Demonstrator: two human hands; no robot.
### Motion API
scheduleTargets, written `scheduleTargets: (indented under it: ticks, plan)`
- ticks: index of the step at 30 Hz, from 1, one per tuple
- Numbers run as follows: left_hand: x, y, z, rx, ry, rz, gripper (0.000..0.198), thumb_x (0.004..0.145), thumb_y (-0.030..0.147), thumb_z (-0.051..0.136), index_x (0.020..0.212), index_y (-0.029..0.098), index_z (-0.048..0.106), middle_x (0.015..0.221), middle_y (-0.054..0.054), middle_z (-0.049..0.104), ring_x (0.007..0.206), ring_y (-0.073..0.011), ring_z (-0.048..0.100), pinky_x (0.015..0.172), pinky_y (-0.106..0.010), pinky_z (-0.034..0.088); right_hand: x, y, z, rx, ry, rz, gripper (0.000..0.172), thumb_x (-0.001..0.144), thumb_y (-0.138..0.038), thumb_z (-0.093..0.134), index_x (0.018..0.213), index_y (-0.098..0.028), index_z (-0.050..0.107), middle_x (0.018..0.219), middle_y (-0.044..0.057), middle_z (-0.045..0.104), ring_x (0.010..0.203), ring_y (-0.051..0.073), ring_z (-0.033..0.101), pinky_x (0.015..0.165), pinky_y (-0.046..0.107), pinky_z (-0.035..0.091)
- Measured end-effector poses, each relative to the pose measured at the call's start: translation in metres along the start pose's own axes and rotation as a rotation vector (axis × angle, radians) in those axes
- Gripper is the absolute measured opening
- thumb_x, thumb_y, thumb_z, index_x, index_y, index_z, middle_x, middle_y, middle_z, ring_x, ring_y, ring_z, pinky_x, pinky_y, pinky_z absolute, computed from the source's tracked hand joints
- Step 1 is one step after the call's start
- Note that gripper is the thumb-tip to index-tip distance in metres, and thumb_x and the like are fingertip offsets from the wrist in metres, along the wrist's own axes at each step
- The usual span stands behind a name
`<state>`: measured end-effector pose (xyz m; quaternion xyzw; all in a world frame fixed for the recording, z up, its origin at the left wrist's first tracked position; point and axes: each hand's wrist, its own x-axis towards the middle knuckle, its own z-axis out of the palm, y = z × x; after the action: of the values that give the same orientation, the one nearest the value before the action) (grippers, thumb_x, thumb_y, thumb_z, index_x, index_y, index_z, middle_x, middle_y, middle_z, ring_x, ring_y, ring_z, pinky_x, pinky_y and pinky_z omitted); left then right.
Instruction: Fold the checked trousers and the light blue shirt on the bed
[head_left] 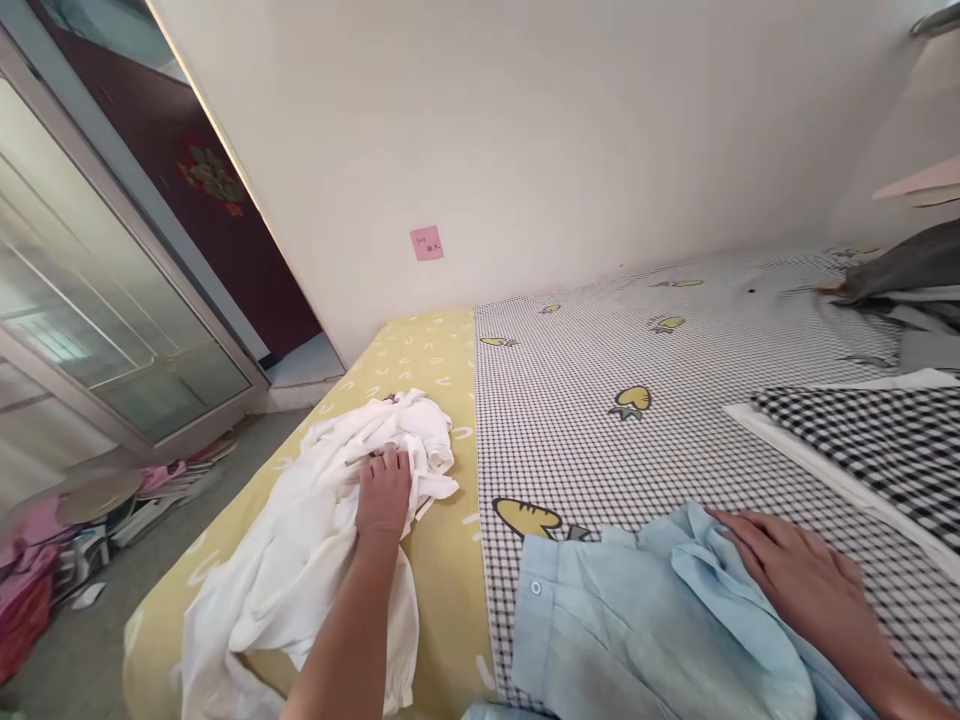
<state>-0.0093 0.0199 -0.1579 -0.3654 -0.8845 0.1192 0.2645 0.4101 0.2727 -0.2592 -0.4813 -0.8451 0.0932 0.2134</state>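
White garment (300, 545), crumpled on the yellow sheet (442, 365), lies unfolded under the flat left hand (384, 492), fingers together, while the right hand (795, 575) rests spread on the equally rumpled pale-blue shirt (637, 630) on the checked cover (675, 450).

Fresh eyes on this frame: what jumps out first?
The two hands on clothes: the left hand lies flat on a crumpled white garment on the yellow sheet, the right hand flat on a light blue shirt at the near edge. Then the black-and-white checked sheet with yellow carrot prints across the middle, and a small pink note on the wall behind.
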Motion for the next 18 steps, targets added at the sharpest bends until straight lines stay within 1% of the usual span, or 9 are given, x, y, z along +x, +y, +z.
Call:
scheduleTargets:
  ticks: [3, 6, 8, 10, 14, 16, 18]
  plan:
    - [-0.011, 0.02, 0.001, -0.016, 0.003, 0.076, 0.046, 0.097, 0.008, 0.027, 0.12, 0.01, 0.067, 0.107, -0.019, 0.066, 0.097, -0.0302, 0.06, 0.088, -0.044, 0.046, -0.001, -0.006, -0.003, -0.017, 0.031, -0.016, 0.057, 0.099, -0.053, 0.025, 0.122, -0.032, 0.072, 0.124, 0.011, 0.067, 0.114, 0.032, 0.057, 0.097, 0.054, 0.041]
    - [-0.031, 0.038, 0.001, -0.05, 0.01, 0.102, 0.051, 0.097, 0.007, 0.024, 0.13, 0.008, 0.063, 0.115, -0.021, 0.066, 0.102, -0.0306, 0.059, 0.101, -0.05, 0.044, -0.001, -0.01, -0.006, -0.045, 0.051, -0.043, 0.049, 0.101, -0.046, 0.03, 0.124, -0.031, 0.071, 0.122, 0.01, 0.067, 0.112, 0.031, 0.056, 0.095, 0.052, 0.042]
    - [-0.044, 0.047, 0.0, -0.073, 0.016, 0.086, 0.053, 0.096, 0.007, 0.023, 0.136, 0.005, 0.059, 0.122, -0.022, 0.065, 0.109, -0.0308, 0.059, 0.111, -0.052, 0.038, 0.0, -0.01, -0.007, -0.064, 0.059, -0.057, 0.044, 0.102, -0.041, 0.034, 0.123, -0.031, 0.071, 0.121, 0.009, 0.068, 0.111, 0.03, 0.057, 0.093, 0.05, 0.042]
    - [-0.054, 0.052, -0.003, -0.094, 0.019, 0.059, 0.056, 0.096, 0.007, 0.023, 0.142, 0.002, 0.054, 0.127, -0.023, 0.064, 0.115, -0.0309, 0.058, 0.117, -0.052, 0.033, 0.0, -0.01, -0.007, -0.07, 0.069, -0.062, 0.04, 0.102, -0.038, 0.037, 0.122, -0.03, 0.071, 0.121, 0.009, 0.068, 0.111, 0.03, 0.057, 0.093, 0.049, 0.042]
    - [-0.069, 0.059, -0.008, -0.144, 0.004, -0.01, 0.06, 0.095, 0.004, 0.02, 0.149, -0.002, 0.045, 0.137, -0.025, 0.061, 0.127, -0.0323, 0.054, 0.123, -0.054, 0.027, 0.0, -0.01, -0.007, -0.015, 0.09, -0.064, 0.036, 0.102, -0.034, 0.042, 0.122, -0.029, 0.071, 0.121, 0.008, 0.069, 0.112, 0.029, 0.057, 0.095, 0.047, 0.041]
    - [-0.078, 0.063, -0.009, -0.178, -0.013, -0.035, 0.06, 0.094, 0.003, 0.021, 0.148, -0.001, 0.047, 0.14, -0.027, 0.059, 0.133, -0.0341, 0.052, 0.122, -0.056, 0.027, 0.0, -0.011, -0.009, 0.026, 0.102, -0.061, 0.034, 0.103, -0.033, 0.043, 0.12, -0.028, 0.071, 0.121, 0.008, 0.07, 0.112, 0.028, 0.058, 0.096, 0.046, 0.04]
    - [-0.089, 0.07, -0.011, -0.219, -0.036, -0.037, 0.059, 0.094, 0.004, 0.024, 0.144, 0.003, 0.054, 0.143, -0.025, 0.058, 0.136, -0.0344, 0.051, 0.121, -0.055, 0.031, 0.0, -0.013, -0.01, 0.065, 0.105, -0.058, 0.033, 0.103, -0.033, 0.043, 0.119, -0.028, 0.071, 0.12, 0.008, 0.071, 0.112, 0.028, 0.058, 0.096, 0.045, 0.039]
